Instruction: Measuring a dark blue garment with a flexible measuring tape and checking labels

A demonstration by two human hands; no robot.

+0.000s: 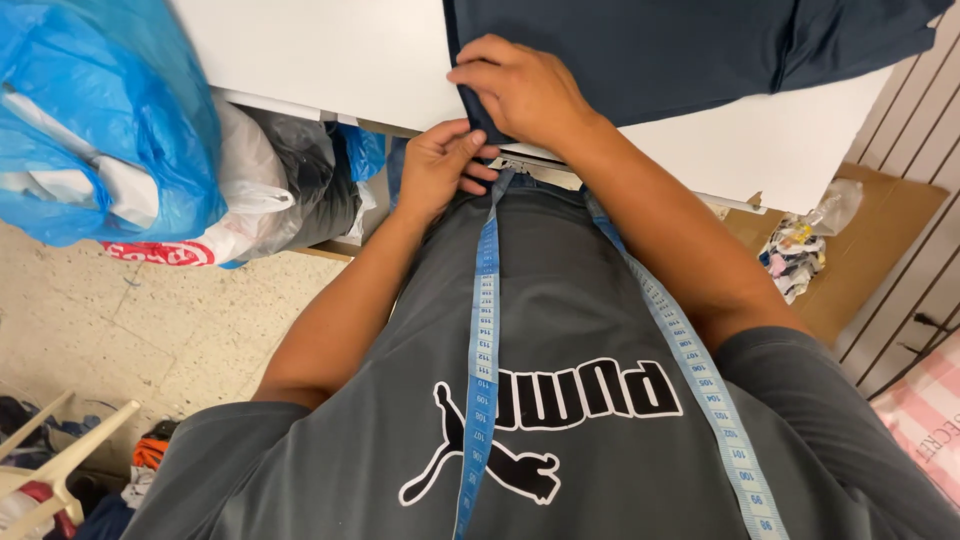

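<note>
Fingers of my right hand press down flat on the corner of the dark blue cloth, which lies on the white flat table top. That corner sits right at the table's near edge, close to my belly. My left hand is just below the edge, with its fingers curled in, and its thumb touches the bottom corner of the cloth. I cannot tell if it truly pinches the cloth. My light blue soft measuring tape hangs down my grey shirt in two strips. Big blue plastic bag sits on the floor by the table, with a white bag beside it.
</note>
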